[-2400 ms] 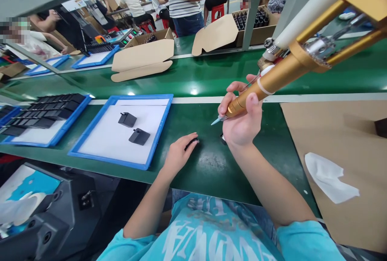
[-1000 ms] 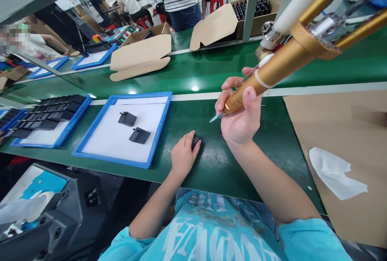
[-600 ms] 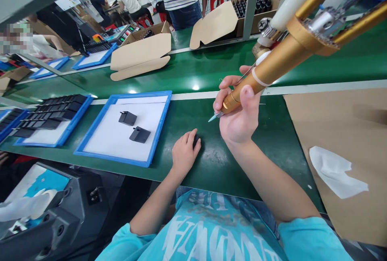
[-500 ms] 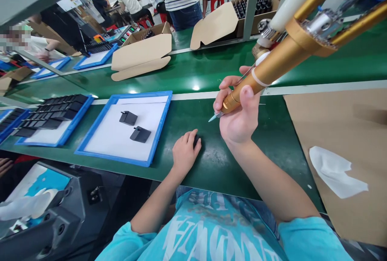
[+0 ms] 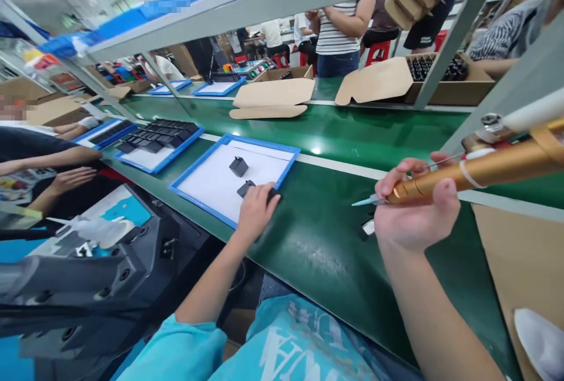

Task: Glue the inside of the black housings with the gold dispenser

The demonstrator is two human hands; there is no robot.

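My right hand is wrapped round a gold dispensing gun, whose pale blue tapered nozzle points left over the green bench. On the bench just below the nozzle lies a small black-and-white piece, partly hidden by that hand. At the right side of a blue-rimmed tray, my left hand has its fingers closed on a black block, mostly covered by the fingers. Beside the fingertips a second black block rests on the tray's white sheet, and another black block sits farther back.
A tray of black blocks stands to the left, near a co-worker's hand. Cardboard boxes with open flaps line the far side. Brown cardboard lies at right. A metal frame crosses overhead; a dark machine stands lower left.
My left hand has moved left to the tray with the black block. The view has swung left; a black-and-white piece now shows beneath the nozzle. My right hand keeps hold of the dispensing gun.
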